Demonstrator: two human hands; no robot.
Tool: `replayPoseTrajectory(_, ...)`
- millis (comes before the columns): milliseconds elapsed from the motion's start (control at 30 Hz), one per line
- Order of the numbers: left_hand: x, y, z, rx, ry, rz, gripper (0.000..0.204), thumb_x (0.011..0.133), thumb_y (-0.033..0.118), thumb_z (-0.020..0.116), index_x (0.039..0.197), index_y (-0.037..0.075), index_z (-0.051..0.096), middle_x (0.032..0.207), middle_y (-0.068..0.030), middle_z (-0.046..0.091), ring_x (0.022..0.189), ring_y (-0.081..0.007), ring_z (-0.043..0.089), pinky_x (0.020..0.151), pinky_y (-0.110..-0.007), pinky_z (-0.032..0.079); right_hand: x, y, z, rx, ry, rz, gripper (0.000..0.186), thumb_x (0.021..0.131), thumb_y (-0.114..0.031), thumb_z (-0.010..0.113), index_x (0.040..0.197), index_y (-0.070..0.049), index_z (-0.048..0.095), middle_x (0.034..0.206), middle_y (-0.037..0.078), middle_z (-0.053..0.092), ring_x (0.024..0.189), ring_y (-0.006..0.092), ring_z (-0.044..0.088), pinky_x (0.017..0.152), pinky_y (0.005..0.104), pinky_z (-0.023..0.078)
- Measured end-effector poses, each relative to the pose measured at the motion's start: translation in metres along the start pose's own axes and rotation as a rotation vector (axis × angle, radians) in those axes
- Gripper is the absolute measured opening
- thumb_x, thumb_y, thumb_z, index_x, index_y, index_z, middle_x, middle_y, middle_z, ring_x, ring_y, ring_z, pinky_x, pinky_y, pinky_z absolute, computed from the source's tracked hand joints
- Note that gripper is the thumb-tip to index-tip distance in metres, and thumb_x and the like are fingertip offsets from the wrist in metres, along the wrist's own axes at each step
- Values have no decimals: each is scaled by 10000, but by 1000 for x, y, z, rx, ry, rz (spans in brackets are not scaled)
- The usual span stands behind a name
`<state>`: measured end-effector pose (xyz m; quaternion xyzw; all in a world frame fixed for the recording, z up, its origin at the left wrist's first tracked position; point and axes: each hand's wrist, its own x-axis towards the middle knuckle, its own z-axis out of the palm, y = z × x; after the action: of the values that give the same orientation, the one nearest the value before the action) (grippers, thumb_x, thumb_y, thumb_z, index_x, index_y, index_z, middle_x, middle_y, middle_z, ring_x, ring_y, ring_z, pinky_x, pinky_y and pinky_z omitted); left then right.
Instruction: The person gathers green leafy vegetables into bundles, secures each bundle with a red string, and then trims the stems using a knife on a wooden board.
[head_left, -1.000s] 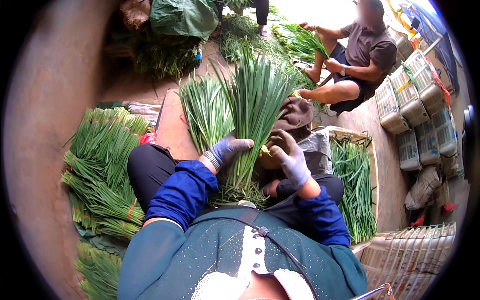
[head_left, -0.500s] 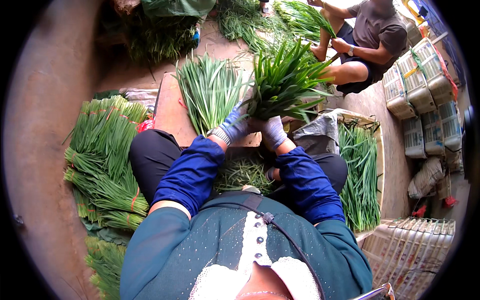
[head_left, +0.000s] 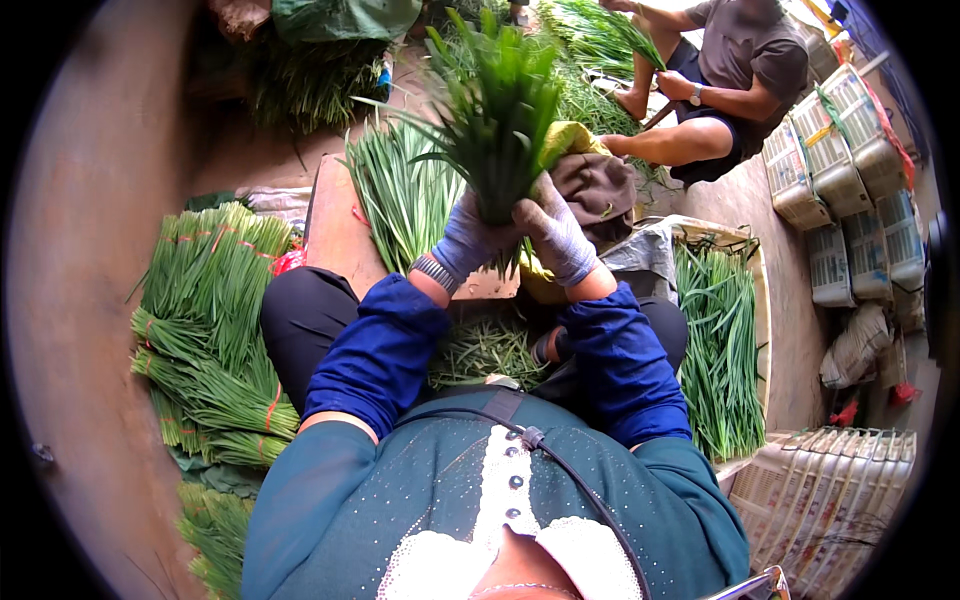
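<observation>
My left hand (head_left: pixel 470 235) and my right hand (head_left: pixel 555 228), both in pale knitted gloves, are closed around a bunch of long green leaves (head_left: pixel 490 130), held upright with the tips pointing away from me. A loose pile of similar leaves (head_left: pixel 390 195) lies just beyond my left hand on a pinkish board (head_left: pixel 325 215). Behind my right hand are a brown cloth (head_left: pixel 590 185) and a yellow sack (head_left: pixel 568 138). Loose trimmed leaves (head_left: pixel 475 350) lie between my legs.
Red-banded bundles (head_left: pixel 200 330) are piled at my left. A lined box of leaves (head_left: pixel 715 350) stands at my right, with stacked white baskets (head_left: pixel 830 145) beyond. At upper right another person (head_left: pixel 730 90) sits holding leaves; a green-covered heap (head_left: pixel 320 60) is at upper left.
The bunch has turned from lying lengthwise toward me to standing up between both hands. My right hand has come onto it, and since half a second ago the bunch has swung left.
</observation>
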<state>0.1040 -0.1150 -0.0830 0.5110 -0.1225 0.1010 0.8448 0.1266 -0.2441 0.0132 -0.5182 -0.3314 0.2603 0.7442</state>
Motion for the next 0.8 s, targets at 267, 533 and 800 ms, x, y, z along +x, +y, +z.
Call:
replayPoseTrajectory(267, -44, 28, -37, -713, 191, -248, 443, 895, 221, 682, 1270, 3, 592, 1174, -128, 682, 1072, -272, 657, 1001, -422, 503, 16, -13, 31, -325, -57, 90, 808, 962, -433, 611, 1498, 78, 288, 1480, 265, 416, 1406, 320, 374, 1152, 372, 297)
replayPoseTrajectory(533, -55, 50, -44, -834, -9, -179, 574, 848, 299, 724, 1303, -3, 547, 1167, -175, 656, 1105, -323, 631, 989, -509, 506, -28, -41, 47, -659, 47, -154, 983, 770, -300, 811, 1480, 98, 261, 1412, 283, 471, 1382, 341, 406, 1140, 383, 324)
replayPoseTrajectory(800, -77, 29, -39, -888, 339, -237, 369, 847, 297, 730, 1102, 35, 683, 1006, -123, 728, 904, -314, 698, 881, -481, 561, -74, 22, 64, -697, -32, 315, 1232, 656, -244, 906, 1528, 70, 95, 1325, 240, 564, 1228, 292, 567, 1035, 341, 449)
